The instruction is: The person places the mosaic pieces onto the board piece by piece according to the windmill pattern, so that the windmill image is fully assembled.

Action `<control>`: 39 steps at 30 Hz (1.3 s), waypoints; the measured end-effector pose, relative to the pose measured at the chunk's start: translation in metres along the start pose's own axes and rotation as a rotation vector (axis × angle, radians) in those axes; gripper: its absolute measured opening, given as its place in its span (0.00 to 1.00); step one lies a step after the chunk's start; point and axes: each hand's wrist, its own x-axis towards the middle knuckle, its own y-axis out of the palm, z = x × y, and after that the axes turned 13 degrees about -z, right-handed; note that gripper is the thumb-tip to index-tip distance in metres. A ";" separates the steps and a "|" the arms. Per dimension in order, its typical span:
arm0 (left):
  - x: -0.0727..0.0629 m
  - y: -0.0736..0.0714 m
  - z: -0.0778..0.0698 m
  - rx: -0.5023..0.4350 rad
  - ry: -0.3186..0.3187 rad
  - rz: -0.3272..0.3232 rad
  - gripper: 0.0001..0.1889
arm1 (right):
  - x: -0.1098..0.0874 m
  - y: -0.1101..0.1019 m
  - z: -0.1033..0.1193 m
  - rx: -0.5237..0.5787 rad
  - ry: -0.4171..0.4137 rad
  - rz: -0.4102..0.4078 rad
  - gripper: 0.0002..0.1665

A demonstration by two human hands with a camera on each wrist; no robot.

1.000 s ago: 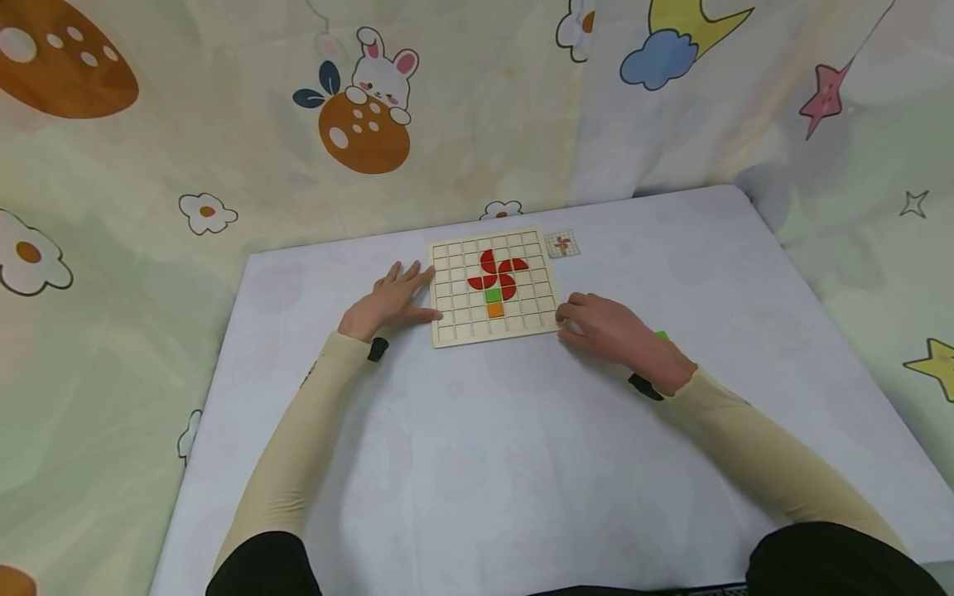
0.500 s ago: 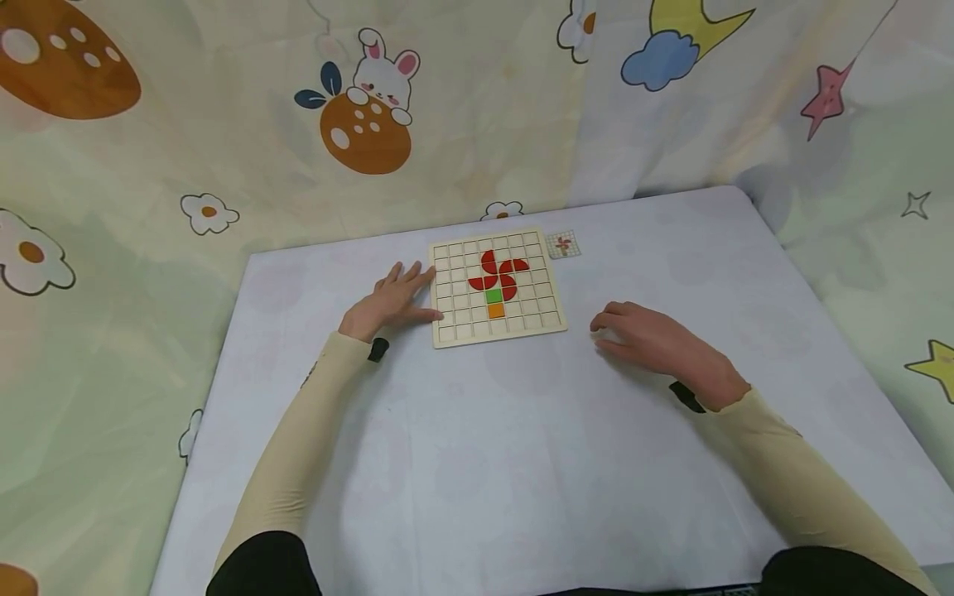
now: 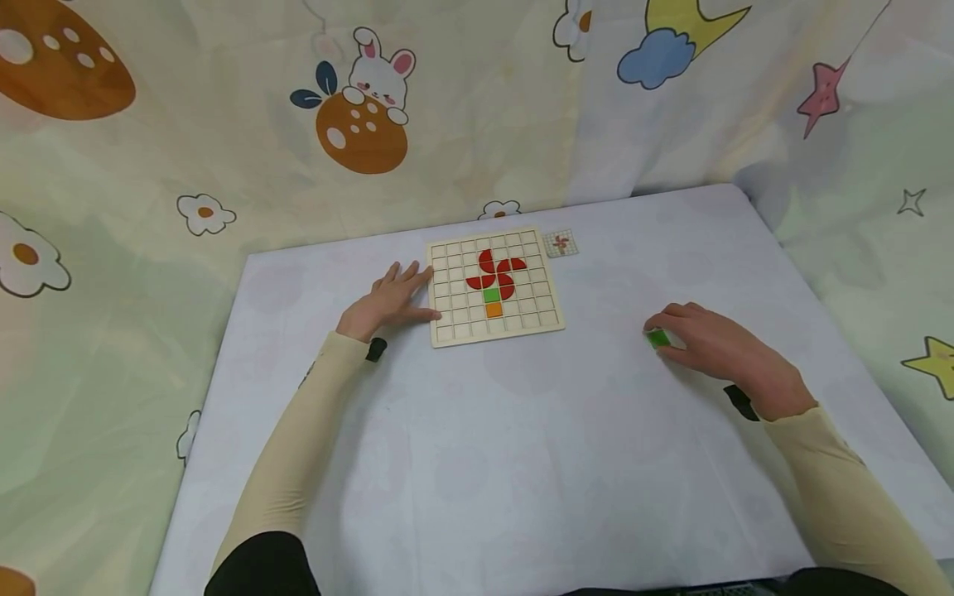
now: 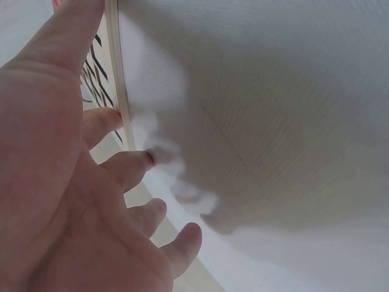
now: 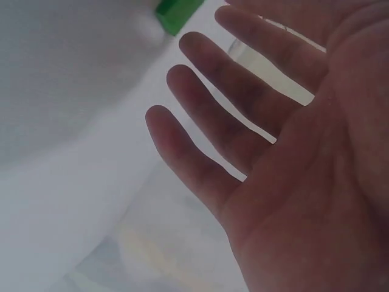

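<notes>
My left hand (image 3: pixel 383 305) lies with fingers spread at the left edge of a square wooden grid board (image 3: pixel 537 302). In the left wrist view, its fingertips are right at the board's rim (image 4: pixel 115 55). Red rounded pieces (image 3: pixel 507 287) form a pinwheel on the grid, above a green square tile (image 3: pixel 491 295) and an orange square tile (image 3: pixel 494 310). Far to the right, my right hand (image 3: pixel 723 352) is over a loose green block (image 3: pixel 658 338), which shows between thumb and forefinger. The right wrist view has the fingers (image 5: pixel 194 143) loosely extended beside that block.
A small pattern card (image 3: pixel 561 243) with a pinwheel picture lies off the board's upper right corner. White cloth covers the table (image 3: pixel 477 463). A printed curtain (image 3: pixel 477 108) hangs behind the table and along its sides.
My right hand has moved right, away from the board's right edge to the loose green block. My left hand and the pieces on the board have stayed put.
</notes>
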 end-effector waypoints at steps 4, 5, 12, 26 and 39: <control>-0.001 0.000 0.001 -0.005 0.000 -0.005 0.53 | -0.001 0.006 -0.004 0.006 0.035 0.006 0.17; -0.001 0.000 0.001 -0.007 0.001 -0.006 0.53 | -0.001 0.008 -0.005 0.007 0.041 0.006 0.17; -0.002 0.000 0.001 -0.016 0.001 -0.011 0.53 | 0.001 0.014 -0.007 0.013 0.065 0.001 0.15; -0.001 0.001 0.002 -0.007 -0.001 -0.010 0.53 | 0.007 0.005 0.004 0.061 0.051 0.001 0.12; 0.000 0.000 0.001 -0.014 -0.001 -0.009 0.53 | 0.045 0.019 0.044 0.078 -0.038 0.034 0.14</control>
